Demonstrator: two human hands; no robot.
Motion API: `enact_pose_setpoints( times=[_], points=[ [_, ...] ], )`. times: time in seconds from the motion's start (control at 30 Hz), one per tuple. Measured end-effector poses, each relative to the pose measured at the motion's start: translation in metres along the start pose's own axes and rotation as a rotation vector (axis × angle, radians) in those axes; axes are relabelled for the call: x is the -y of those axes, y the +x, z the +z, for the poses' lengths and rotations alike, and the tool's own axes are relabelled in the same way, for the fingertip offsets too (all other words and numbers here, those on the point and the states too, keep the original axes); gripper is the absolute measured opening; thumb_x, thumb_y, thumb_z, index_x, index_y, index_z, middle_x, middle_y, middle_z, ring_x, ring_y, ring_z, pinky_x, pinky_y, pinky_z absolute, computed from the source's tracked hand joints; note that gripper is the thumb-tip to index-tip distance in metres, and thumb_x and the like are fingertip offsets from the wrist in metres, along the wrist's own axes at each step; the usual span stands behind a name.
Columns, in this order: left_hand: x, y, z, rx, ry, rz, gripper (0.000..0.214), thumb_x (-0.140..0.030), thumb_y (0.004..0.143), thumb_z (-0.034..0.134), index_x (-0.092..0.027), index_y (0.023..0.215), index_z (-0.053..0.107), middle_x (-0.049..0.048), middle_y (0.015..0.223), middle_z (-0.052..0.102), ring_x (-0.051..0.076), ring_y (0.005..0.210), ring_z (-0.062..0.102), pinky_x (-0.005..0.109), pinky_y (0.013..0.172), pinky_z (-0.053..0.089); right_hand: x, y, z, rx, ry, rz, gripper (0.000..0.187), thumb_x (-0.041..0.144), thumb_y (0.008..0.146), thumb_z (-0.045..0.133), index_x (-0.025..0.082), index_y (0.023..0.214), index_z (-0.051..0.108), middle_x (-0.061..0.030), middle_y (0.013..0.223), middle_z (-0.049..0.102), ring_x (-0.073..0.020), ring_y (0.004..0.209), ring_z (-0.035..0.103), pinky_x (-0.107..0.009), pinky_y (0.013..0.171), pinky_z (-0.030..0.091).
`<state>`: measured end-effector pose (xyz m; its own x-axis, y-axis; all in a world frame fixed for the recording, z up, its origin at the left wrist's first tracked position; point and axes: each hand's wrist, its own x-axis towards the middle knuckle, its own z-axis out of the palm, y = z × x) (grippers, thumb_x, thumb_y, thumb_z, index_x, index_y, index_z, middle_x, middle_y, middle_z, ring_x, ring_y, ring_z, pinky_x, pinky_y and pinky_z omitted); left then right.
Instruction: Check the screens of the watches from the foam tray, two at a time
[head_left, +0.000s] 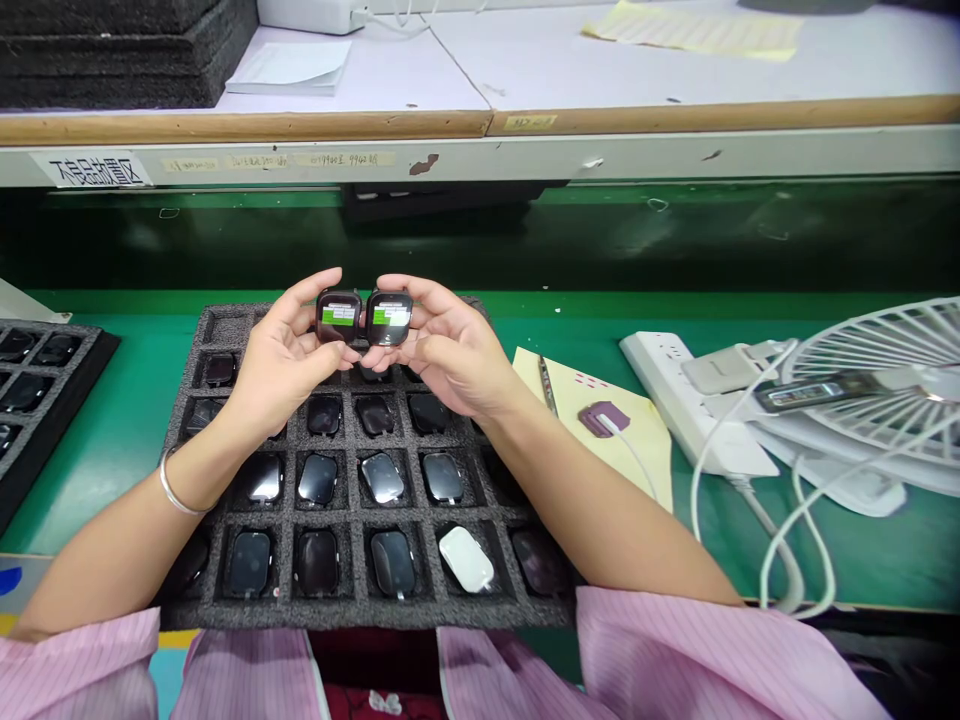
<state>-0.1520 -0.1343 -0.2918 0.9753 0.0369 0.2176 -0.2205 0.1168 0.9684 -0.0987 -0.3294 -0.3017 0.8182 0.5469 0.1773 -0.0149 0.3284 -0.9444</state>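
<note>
Two smartwatch bodies without straps are held up side by side above a dark foam tray (pixel 300 612). My left hand (pixel 289 365) pinches the left smartwatch (pixel 339 318) by its edges. The fingers of my right hand (pixel 457 350) close on the right smartwatch (pixel 389 318). Both screens are lit, with green and white areas whose text is too small to read. Below my hands, the tray's compartments hold several dark watch bodies (pixel 318 479), and one white watch body (pixel 466 559) lies tilted in the front row.
To the right are a yellow sheet (pixel 645 430) with a pen (pixel 547 386), a purple block with a cable (pixel 604 419), a power strip (pixel 690 400) and a white fan (pixel 892 380). Another foam tray (pixel 67 410) sits at left. A shelf (pixel 525 60) spans the back.
</note>
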Motion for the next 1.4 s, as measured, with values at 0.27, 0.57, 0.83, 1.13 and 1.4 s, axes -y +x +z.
enact_pose_setpoints(
  times=[0.27,0.57,0.83,1.13,1.4],
  points=[
    [0.006,-0.005,0.000,0.013,-0.006,-0.055,0.066,-0.017,0.074,0.088,-0.025,0.135,0.065,0.0043,0.114,0.079,0.012,0.073,0.075,0.025,0.077,0.067,-0.010,0.000,-0.006,0.004,0.023,0.051,0.048,0.029,0.084,0.077,0.024,0.128,0.060,0.0006,0.097,0.076,-0.0177,0.075,0.078,-0.036,0.079,0.068],
    [0.005,-0.006,0.000,-0.003,0.036,-0.050,0.062,-0.023,0.077,0.088,-0.022,0.133,0.063,0.0036,0.107,0.079,0.010,0.067,0.072,0.022,0.068,0.065,-0.012,-0.001,-0.006,0.021,0.097,0.036,0.044,0.030,0.084,0.083,0.023,0.123,0.063,0.0025,0.094,0.076,-0.0145,0.070,0.077,-0.028,0.070,0.067],
    [0.002,-0.006,0.003,-0.046,0.054,-0.039,0.047,-0.027,0.077,0.091,-0.021,0.116,0.066,-0.0016,0.089,0.076,0.008,0.057,0.069,0.019,0.056,0.061,-0.009,-0.004,-0.003,0.037,0.059,0.036,0.048,0.028,0.082,0.084,0.023,0.125,0.062,0.0012,0.099,0.077,-0.0147,0.070,0.077,-0.031,0.071,0.067],
    [0.001,-0.009,0.004,-0.020,0.030,-0.071,0.051,-0.034,0.083,0.087,-0.022,0.128,0.066,0.0020,0.100,0.080,0.013,0.064,0.076,0.026,0.066,0.067,-0.010,-0.003,-0.003,-0.009,0.011,0.029,0.053,0.044,0.083,0.089,0.023,0.123,0.063,0.0015,0.090,0.075,-0.0145,0.064,0.074,-0.030,0.065,0.065],
    [0.000,-0.009,0.005,-0.053,0.081,-0.094,0.043,-0.032,0.083,0.083,-0.021,0.122,0.068,0.0011,0.097,0.080,0.012,0.060,0.075,0.025,0.063,0.067,-0.013,-0.002,-0.004,-0.010,0.017,0.021,0.051,0.045,0.082,0.089,0.022,0.120,0.063,0.0026,0.086,0.074,-0.0137,0.062,0.073,-0.027,0.060,0.062]
  ],
)
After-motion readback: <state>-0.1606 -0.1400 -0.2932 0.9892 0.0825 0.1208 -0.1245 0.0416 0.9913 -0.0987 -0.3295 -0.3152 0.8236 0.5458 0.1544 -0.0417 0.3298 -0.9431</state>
